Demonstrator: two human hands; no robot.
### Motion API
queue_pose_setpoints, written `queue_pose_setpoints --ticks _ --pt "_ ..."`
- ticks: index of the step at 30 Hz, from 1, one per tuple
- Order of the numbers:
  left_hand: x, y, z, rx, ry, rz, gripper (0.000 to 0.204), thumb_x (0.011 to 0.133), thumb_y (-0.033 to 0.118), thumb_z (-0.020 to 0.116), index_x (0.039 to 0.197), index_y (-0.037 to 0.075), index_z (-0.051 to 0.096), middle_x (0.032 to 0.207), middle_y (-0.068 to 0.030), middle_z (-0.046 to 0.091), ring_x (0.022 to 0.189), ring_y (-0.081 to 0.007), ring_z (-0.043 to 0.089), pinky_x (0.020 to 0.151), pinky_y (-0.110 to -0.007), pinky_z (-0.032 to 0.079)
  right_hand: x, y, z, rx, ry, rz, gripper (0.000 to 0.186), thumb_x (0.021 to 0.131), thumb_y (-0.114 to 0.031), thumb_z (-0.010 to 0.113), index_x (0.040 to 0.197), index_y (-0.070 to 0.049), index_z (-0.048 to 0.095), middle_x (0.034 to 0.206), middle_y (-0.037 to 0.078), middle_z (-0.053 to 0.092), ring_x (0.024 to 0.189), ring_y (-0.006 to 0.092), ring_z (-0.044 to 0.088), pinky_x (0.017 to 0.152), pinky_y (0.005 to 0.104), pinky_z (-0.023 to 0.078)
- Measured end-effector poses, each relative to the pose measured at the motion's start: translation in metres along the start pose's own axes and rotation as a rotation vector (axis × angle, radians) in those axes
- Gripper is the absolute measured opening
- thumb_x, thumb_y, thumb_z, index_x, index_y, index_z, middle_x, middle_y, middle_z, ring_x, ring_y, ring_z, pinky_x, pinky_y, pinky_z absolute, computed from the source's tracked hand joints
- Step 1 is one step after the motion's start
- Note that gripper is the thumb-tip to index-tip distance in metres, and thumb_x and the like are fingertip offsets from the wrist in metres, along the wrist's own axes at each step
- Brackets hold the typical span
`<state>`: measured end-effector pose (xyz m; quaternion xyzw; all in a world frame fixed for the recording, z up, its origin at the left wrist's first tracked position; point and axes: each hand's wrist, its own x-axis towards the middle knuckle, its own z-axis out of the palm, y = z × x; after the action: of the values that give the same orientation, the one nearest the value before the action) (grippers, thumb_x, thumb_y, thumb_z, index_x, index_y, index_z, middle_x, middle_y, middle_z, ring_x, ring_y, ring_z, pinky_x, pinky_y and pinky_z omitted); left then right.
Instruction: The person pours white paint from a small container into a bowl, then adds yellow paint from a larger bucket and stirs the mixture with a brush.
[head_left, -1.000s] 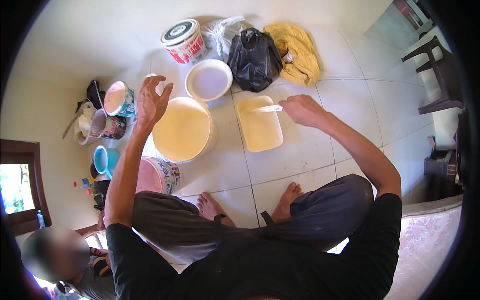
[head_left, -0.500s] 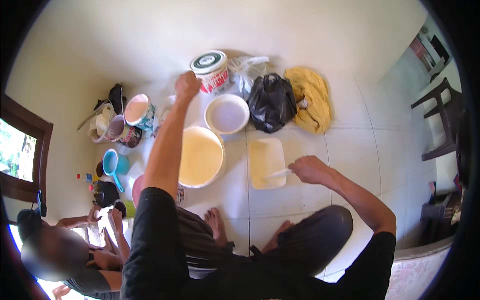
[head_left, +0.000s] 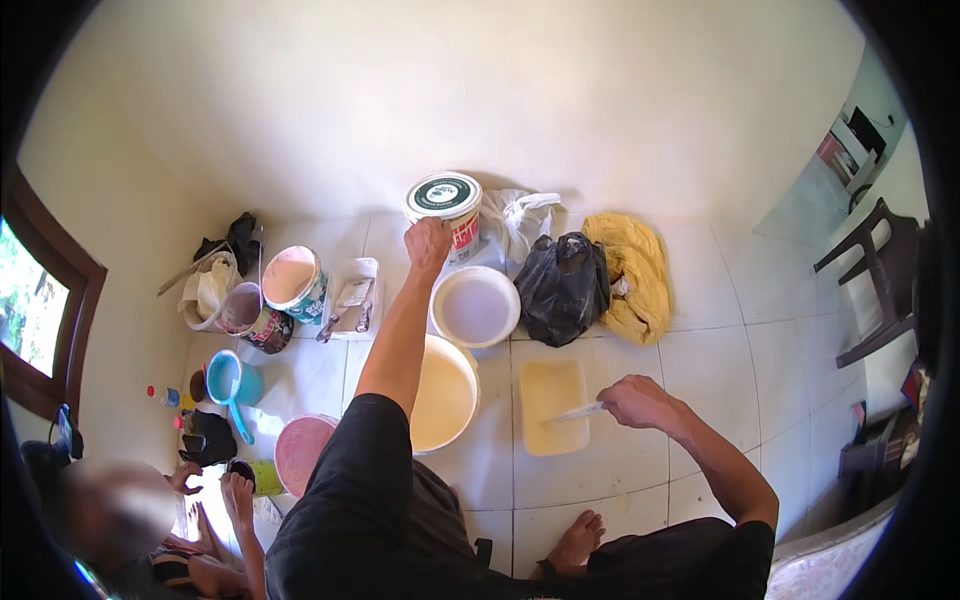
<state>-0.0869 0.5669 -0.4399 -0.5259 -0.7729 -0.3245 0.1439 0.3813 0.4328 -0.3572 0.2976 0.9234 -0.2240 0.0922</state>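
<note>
My right hand (head_left: 640,402) is closed round one end of a slim white tool (head_left: 575,412). The tool's other end reaches into a shallow cream tray (head_left: 557,446) on the floor; its kind is unclear. With my left arm stretched forward, my left hand (head_left: 428,243) is closed at the front left of a white lidded bucket (head_left: 466,233). What its fingers hold, if anything, is hidden. Below that hand stand a white tub of pale greyish liquid (head_left: 475,306) and a large bucket of cream-coloured liquid (head_left: 440,395), partly covered by my forearm.
A black plastic bag (head_left: 562,290) and a yellow sack (head_left: 632,280) lie right of the tub. Several paint pails, including a pink-filled one (head_left: 291,280), stand left, near a tray with brushes (head_left: 352,298) and a blue dipper (head_left: 232,380). Another person's hands (head_left: 236,492) are at lower left.
My left hand has come nearer the lidded bucket, now in front of it. The whole view has shifted, uncovering the tray with brushes. My right hand still holds the white tool in the cream tray.
</note>
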Motion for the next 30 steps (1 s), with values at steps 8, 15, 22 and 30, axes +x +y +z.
queue_pose_setpoints --ticks 8,15,22,30 --pt "-0.009 0.014 0.003 -0.176 -0.113 -0.207 0.028 0.09 0.04 0.067 0.104 0.019 0.079 0.091 -0.0183 0.075 0.084 -0.038 0.073 0.076 -0.049 0.057 -0.011 -0.002 0.004 0.01 -0.038 0.103 0.015 0.091 -0.013 0.061 0.093 -0.005 0.073 0.084 0.019 0.071 0.083 0.0397 0.069 0.077 0.0503 0.054" --pt "0.011 0.021 0.015 -0.184 -0.109 -0.354 0.025 0.086 0.042 0.071 0.099 0.022 0.082 0.094 -0.0125 0.077 0.088 -0.0342 0.073 0.08 -0.045 0.056 -0.019 -0.004 0.006 0.059 -0.024 0.106 0.015 0.092 -0.015 0.062 0.096 -0.005 0.073 0.083 0.019 0.071 0.084 0.0397 0.068 0.078 0.0499 0.053" --pt "0.016 0.03 0.022 -0.108 -0.134 -0.187 0.016 0.084 0.027 0.072 0.091 0.013 0.079 0.086 -0.011 0.076 0.079 -0.0323 0.074 0.074 -0.046 0.058 -0.027 0.0 0.007 0.058 -0.025 0.139 0.015 0.092 -0.015 0.062 0.096 -0.005 0.073 0.083 0.019 0.071 0.083 0.0396 0.068 0.077 0.0496 0.053" --pt "0.025 0.005 0.02 -0.183 0.086 -0.067 0.024 0.086 0.035 0.07 0.089 0.014 0.081 0.082 -0.0133 0.074 0.078 -0.0337 0.072 0.073 -0.046 0.057 -0.023 -0.004 0.009 0.055 0.025 0.069 0.015 0.091 -0.015 0.063 0.094 -0.005 0.073 0.083 0.019 0.071 0.082 0.0396 0.069 0.076 0.0498 0.054"
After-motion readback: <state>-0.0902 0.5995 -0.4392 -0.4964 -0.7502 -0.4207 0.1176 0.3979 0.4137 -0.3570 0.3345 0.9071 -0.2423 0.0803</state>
